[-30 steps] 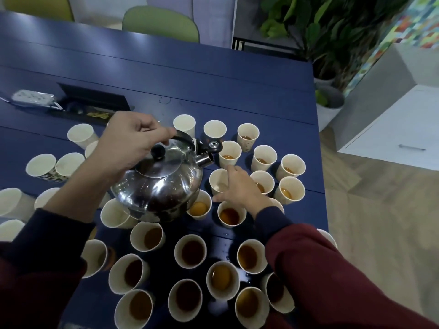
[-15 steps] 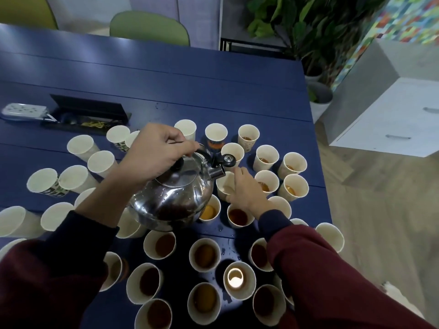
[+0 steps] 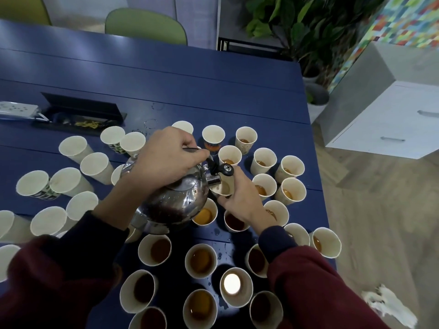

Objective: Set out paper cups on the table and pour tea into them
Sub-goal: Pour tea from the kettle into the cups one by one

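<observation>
A person's left hand (image 3: 166, 160) closes in a fist round the black handle of a steel kettle (image 3: 175, 205), knuckles up, wrist bent over the lid. The kettle hangs directly beneath that hand, tipped forward and to the right, its spout (image 3: 213, 180) lowered onto the rim of a paper cup (image 3: 222, 187). The right hand (image 3: 240, 198) wraps that cup from the near side, thumb and fingers curled round its wall, just beside the spout's black cap. Whether tea is flowing is hard to tell, since the spout hides most of the cup's mouth.

The kettle is round and mirror-bright, beaded with drops and reflecting dark liquid low on its belly. Both forearms reach in from the bottom edge in dark red sleeves (image 3: 320, 293) with navy cuffs.

Filled cups (image 3: 200, 258) of brown tea crowd the near and right side of the blue table (image 3: 190, 86); empty cups (image 3: 72, 146) stand to the left. A white power strip (image 3: 17, 110) lies at the far left, a green chair (image 3: 146, 26) and a leafy plant (image 3: 297, 22) beyond.
</observation>
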### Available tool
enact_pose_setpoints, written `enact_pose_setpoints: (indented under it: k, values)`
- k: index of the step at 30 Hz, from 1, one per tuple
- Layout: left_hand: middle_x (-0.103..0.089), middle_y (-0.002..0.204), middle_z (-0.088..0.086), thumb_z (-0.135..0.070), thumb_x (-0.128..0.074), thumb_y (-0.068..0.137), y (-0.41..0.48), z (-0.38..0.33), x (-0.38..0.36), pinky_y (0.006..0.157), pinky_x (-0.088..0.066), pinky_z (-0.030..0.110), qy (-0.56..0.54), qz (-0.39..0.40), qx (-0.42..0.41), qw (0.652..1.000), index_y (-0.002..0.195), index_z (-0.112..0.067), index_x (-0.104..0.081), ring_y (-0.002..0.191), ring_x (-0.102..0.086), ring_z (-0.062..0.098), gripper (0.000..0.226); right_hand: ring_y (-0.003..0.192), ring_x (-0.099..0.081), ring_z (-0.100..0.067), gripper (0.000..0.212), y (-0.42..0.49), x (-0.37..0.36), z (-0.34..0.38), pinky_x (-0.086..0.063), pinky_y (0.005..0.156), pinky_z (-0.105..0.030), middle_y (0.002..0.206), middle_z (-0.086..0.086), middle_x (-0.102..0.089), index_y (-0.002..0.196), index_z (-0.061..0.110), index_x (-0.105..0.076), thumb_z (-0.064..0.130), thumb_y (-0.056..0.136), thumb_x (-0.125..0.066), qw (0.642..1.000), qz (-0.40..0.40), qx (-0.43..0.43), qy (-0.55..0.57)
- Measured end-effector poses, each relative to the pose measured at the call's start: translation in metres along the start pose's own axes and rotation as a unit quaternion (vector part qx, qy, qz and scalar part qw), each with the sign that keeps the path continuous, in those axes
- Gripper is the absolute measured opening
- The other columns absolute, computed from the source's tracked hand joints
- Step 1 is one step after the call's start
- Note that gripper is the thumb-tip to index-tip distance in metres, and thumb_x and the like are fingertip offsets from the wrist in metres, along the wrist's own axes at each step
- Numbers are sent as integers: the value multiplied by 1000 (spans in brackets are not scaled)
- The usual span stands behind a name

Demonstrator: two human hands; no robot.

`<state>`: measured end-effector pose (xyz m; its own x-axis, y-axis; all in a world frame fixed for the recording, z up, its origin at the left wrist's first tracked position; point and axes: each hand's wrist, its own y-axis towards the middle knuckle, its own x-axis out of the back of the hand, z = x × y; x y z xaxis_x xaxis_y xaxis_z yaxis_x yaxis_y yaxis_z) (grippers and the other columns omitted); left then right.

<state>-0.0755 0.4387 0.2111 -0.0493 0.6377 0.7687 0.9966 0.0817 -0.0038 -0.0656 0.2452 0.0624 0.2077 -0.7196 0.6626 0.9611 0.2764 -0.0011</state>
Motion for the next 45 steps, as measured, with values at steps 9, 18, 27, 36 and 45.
enact_pose_setpoints:
  k: [9,18,27,36,45]
  values:
    - [-57,58,-3,-40,-74,83,5,-4,-7,65,-43,35,9,2,10,1000,61,-18,-64,66,-55,20,33,109,-59,-18,61,1,3,-8,-49,84,-31,120,3,-61,127,25,-49,30,75,-80,999,-16,-8,-40]
    - [-63,65,3,-37,-74,84,5,-2,-4,67,-46,36,1,-13,20,1000,69,-15,-72,70,-59,19,27,106,-59,-16,55,5,4,-12,-45,83,-26,118,2,-61,119,25,-49,27,76,-83,997,9,-42,-57]
    - [-60,55,4,-36,-75,85,2,10,3,62,-47,32,-93,-32,67,993,66,-11,-69,54,-54,18,32,111,-56,-19,56,12,-5,-15,-44,88,-26,123,-2,-55,121,20,-47,26,79,-83,993,48,-80,-77]
    - [-46,37,-14,-25,-70,89,-9,15,31,40,-33,12,-178,-84,97,976,68,-5,-67,34,-41,1,30,128,-49,-25,85,5,9,-9,-41,102,-33,142,-7,-45,145,16,-36,36,78,-85,982,81,-130,-112]
    - [-64,82,32,-47,-73,71,-27,35,78,69,-49,46,-204,-174,82,960,69,-12,-72,67,-55,32,36,123,-53,-22,67,4,16,35,-44,97,-33,137,-4,-51,139,18,-48,46,85,-76,995,1,-17,-96]
